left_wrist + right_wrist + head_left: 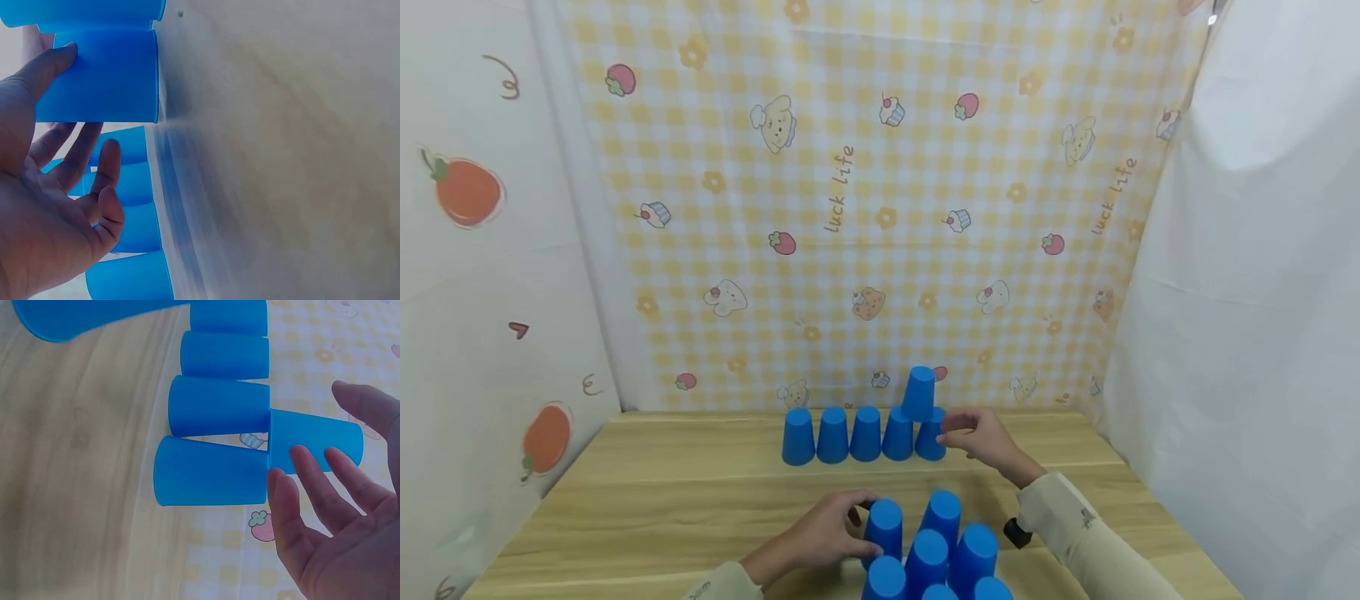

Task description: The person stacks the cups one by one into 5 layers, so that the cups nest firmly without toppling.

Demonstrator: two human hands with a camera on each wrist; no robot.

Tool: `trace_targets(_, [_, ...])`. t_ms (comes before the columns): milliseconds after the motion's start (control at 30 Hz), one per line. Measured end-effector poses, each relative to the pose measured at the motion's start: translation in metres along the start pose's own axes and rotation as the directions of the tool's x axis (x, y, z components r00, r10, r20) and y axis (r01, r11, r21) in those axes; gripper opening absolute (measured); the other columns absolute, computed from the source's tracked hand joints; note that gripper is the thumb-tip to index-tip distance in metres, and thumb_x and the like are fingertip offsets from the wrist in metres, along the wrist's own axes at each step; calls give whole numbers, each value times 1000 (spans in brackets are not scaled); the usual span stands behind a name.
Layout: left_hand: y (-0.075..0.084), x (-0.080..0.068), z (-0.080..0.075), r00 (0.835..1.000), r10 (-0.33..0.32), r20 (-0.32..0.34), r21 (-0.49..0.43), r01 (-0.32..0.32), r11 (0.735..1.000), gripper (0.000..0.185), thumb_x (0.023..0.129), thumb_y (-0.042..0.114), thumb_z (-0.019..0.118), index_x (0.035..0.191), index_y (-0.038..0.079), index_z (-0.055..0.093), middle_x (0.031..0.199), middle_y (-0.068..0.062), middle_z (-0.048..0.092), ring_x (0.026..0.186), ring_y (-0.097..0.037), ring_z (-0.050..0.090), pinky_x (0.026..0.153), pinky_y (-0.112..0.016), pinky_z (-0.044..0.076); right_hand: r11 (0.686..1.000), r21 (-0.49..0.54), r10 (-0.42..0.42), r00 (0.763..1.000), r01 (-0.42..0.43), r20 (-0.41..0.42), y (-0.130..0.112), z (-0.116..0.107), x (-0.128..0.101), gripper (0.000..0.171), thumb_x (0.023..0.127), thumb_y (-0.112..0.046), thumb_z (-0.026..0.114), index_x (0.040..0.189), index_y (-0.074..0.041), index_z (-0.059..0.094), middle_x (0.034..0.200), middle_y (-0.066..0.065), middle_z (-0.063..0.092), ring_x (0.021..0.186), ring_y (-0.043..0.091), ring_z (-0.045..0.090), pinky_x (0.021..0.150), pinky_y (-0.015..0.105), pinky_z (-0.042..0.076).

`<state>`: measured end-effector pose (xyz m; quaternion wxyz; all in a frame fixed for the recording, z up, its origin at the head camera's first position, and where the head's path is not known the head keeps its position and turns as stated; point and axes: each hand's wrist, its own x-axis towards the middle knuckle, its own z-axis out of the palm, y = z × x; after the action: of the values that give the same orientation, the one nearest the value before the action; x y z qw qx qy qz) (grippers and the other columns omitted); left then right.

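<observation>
**Second tier begun on the far row of cups**

We found a row of five upturned blue cups [865, 434] standing at the far side of the wooden table [662, 492], with one more blue cup, the raised cup [918, 393], sitting on top between the two rightmost. Our right hand [981, 439] hovered just beside that end of the row, fingers straight and spread, holding nothing; the right wrist view showed a gap between the fingertips [300, 456] and the raised cup. Our left hand [823, 533] lay at the near cluster of cups [936, 550], its fingers loosely open against the nearest cup [97, 78] without closing round it.

We judged the work to be at the start of the second tier, with one cup placed and the near cluster yet to be used. The next move called for a firm hold on a cup from the cluster and a level set-down across two rims, without nudging the row.
</observation>
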<state>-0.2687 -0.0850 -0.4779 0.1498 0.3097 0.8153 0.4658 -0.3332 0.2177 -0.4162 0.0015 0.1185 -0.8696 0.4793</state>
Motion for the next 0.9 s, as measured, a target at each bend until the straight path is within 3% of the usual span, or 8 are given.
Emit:
trace_targets(167, [-3,1,-2,1000,-3,-18,20,3,1000,43,85,29,79,125,23,63,114,12,64,100,-13,57,82,-31,49,1000,0,-7,999,7,52,2,-2,-11,49,88,-26,76,124,4,62,118,22,67,96,25,69,70,42,55])
trace_targets(300, [-4,1,-5,998,-27,-57,33,29,999,48,84,32,80,127,22,62,118,9,63,103,-18,56,83,-37,49,1000,3,-16,995,16,96,4,-3,-16,51,88,-31,76,124,1,63,118,21,68,95,24,69,73,47,56])
trace_targets(533, [-3,5,-10,991,-67,-119,23,70,997,54,85,33,79,132,16,59,124,-1,62,105,-23,57,83,-43,52,999,6,-52,977,51,205,10,-6,-31,44,89,-30,75,122,-3,65,116,22,68,94,24,69,72,49,56])
trace_targets(733, [5,12,-18,971,-82,-225,27,90,996,59,85,37,78,133,10,58,127,-8,60,107,-28,56,82,-45,52,999,22,-42,966,37,254,14,-8,-38,48,90,-32,74,124,0,62,117,21,67,96,25,68,75,51,56])
trace_targets(900, [11,17,-27,953,-75,-293,61,97,993,59,85,39,79,131,8,59,122,-8,62,99,-27,56,75,-38,50,998,43,-54,956,43,287,13,-8,-42,41,91,-24,73,124,-2,63,117,19,68,97,27,69,75,51,55])
